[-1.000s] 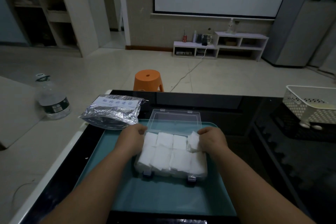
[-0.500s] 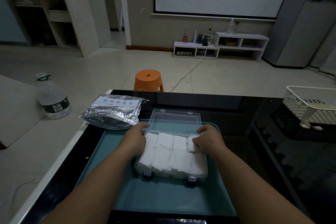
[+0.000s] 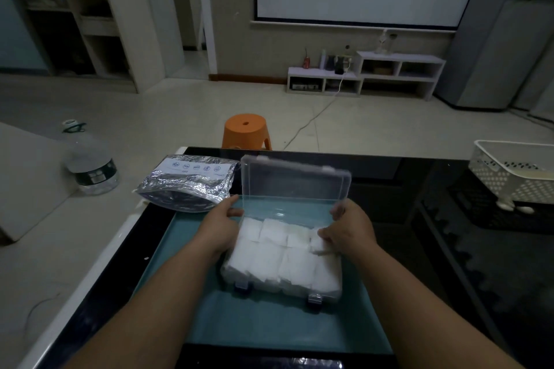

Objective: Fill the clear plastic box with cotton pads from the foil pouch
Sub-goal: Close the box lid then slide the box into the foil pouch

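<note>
The clear box [image 3: 281, 260], packed with white cotton pads [image 3: 278, 252], sits on a teal tray [image 3: 269, 326] on the black table [image 3: 449, 249]. Its lid [image 3: 295, 186] stands raised; the left hand [image 3: 220, 226] and right hand [image 3: 349, 229] each pinch a lid corner. The foil pouch [image 3: 189, 184] lies just beside the tray, far left. Beyond are an orange stool [image 3: 246, 130], tiled floor [image 3: 180, 117] and a white basket [image 3: 515, 172].

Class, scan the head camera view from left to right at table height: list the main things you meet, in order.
Water bottle → foil pouch → left hand → clear box of cotton pads → right hand → white basket.
</note>
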A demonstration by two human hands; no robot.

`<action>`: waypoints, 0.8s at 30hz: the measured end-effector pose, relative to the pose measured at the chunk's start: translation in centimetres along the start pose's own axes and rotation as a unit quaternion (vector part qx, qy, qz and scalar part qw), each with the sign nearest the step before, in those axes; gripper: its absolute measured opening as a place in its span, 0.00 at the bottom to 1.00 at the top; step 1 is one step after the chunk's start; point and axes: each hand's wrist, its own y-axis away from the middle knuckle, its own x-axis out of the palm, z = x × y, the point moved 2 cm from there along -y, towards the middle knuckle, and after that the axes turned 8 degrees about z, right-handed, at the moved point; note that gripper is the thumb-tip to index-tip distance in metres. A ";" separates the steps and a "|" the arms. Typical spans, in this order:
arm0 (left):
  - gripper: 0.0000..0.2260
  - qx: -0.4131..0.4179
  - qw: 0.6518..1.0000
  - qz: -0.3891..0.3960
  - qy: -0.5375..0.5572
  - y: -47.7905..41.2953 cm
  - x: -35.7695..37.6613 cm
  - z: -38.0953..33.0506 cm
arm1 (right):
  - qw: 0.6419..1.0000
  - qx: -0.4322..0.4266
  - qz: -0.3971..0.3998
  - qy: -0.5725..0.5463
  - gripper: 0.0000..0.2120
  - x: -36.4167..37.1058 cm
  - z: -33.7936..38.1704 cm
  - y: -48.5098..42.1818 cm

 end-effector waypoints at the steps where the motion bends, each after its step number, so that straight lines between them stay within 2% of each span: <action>1: 0.30 0.006 1.000 0.006 -0.007 0.1 -0.1 -0.2 | 1.000 -0.003 -0.005 0.019 0.16 0.0 0.1 0.0; 4: 0.24 0.009 0.999 0.037 -0.034 0.6 -0.3 -1.1 | 0.998 -0.034 -0.021 0.058 0.15 -0.2 0.3 0.2; 7: 0.12 0.019 0.999 0.029 -0.018 1.0 -0.7 -1.8 | 0.998 -0.052 -0.018 0.041 0.14 -0.4 0.5 0.0; 9: 0.07 0.024 1.000 0.014 -0.009 1.1 -1.2 -1.8 | 0.997 -0.069 0.004 0.029 0.18 -0.4 0.6 0.0; 12: 0.06 0.026 0.998 -0.008 0.053 1.4 -1.6 -1.8 | 0.997 -0.061 0.038 -0.024 0.28 -0.6 0.8 0.0; 13: 0.08 0.025 0.997 -0.008 0.073 1.7 -1.5 -2.0 | 0.996 -0.055 0.029 -0.061 0.27 -0.9 0.9 0.1; 16: 0.18 0.001 0.995 0.007 0.104 2.1 -1.4 -2.4 | 0.987 -0.021 -0.020 -0.158 0.15 -1.6 1.1 0.5; 19: 0.21 -0.048 0.992 -0.010 0.117 3.2 -2.1 -3.0 | 0.971 0.030 0.007 -0.236 0.08 -1.6 0.9 1.1; 21: 0.18 -0.088 0.992 -0.002 0.089 4.1 -2.5 -3.3 | 0.975 0.039 0.015 -0.220 0.09 -1.7 0.7 1.3; 24: 0.17 -0.146 0.985 0.050 0.081 5.0 -2.7 -3.2 | 0.994 0.027 0.026 -0.105 0.08 -1.7 0.9 1.5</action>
